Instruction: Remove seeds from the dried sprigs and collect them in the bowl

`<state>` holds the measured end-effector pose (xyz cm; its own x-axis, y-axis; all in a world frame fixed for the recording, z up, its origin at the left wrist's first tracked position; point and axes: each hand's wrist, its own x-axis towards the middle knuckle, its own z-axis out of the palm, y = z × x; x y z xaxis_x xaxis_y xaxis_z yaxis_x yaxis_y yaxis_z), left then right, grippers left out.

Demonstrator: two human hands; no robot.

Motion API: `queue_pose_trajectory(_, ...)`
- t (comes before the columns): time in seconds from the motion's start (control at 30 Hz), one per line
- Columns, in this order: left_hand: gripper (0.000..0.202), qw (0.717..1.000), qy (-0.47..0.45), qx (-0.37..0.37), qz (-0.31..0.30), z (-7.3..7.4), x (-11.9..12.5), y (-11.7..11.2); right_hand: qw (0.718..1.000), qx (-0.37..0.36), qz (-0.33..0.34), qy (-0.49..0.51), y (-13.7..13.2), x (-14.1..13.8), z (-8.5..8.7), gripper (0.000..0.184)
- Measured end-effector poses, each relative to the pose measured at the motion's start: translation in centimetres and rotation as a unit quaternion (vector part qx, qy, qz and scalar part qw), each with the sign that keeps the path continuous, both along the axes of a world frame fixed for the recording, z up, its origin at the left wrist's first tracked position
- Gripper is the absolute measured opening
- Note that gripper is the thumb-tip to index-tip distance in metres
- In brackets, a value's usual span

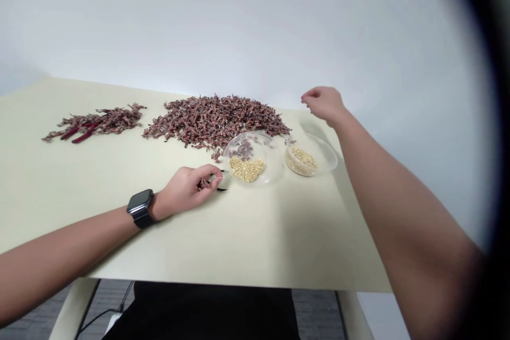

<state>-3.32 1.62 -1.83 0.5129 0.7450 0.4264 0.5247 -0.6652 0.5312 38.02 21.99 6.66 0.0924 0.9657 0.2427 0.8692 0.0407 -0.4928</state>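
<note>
My left hand (191, 188), with a dark watch on its wrist, rests on the table with its fingers closed. Between them is a small reddish-brown piece (204, 184) with two thin black ends sticking out towards the bowl; its exact kind is unclear. Just right of those fingers is a clear plastic bowl (273, 167) with gold bits (247, 170) and a few brownish pieces behind them. My right hand (324, 103) is raised in a pinch, above and behind a second clear round container (326, 154) with gold bits in it. Whatever that pinch holds cannot be made out.
A large heap of small reddish-brown pieces with dark ends (223, 117) lies behind the bowl, towards the wall. Further left lies a smaller bunch (115, 121) with dark red strips (84, 132). The pale table's front edge (199, 282) runs before my lap.
</note>
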Motion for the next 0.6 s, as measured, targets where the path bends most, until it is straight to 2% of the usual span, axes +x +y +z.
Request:
queue_pose_trajectory(0.07, 0.015, 1.000, 0.005, 0.002, 0.004, 0.1, 0.0, 0.0, 0.993, 0.107, 0.014, -0.040, -0.6, -1.3, 1.1, 0.019)
queue_pose_trajectory(0.2, 0.015, 1.000, 0.008, -0.007, 0.006, 0.1, 0.0, 0.0, 0.979, 0.189, 0.055, -0.049, -3.8, -4.9, 2.7, 0.020)
queue_pose_trajectory(0.3, 0.016, 1.000, -0.005, -0.028, 0.010, 0.2, 0.1, -0.1, 0.965, 0.249, 0.085, -0.006, -8.4, -8.2, 3.9, 0.021)
queue_pose_trajectory(0.4, 0.018, 0.995, -0.052, -0.080, 0.015, 0.7, 0.5, -0.5, 0.942, 0.309, 0.125, 0.038, -14.3, -11.6, 4.7, 0.017)
queue_pose_trajectory(0.5, 0.024, 0.978, -0.111, -0.176, 0.006, 1.5, 1.0, -1.0, 0.947, 0.267, 0.174, 0.033, -20.0, -14.4, 4.1, 0.014)
queue_pose_trajectory(0.6, 0.028, 0.963, -0.145, -0.228, -0.020, 2.1, 1.5, -1.6, 0.965, 0.110, 0.239, 0.012, -23.8, -16.2, 2.0, 0.017)
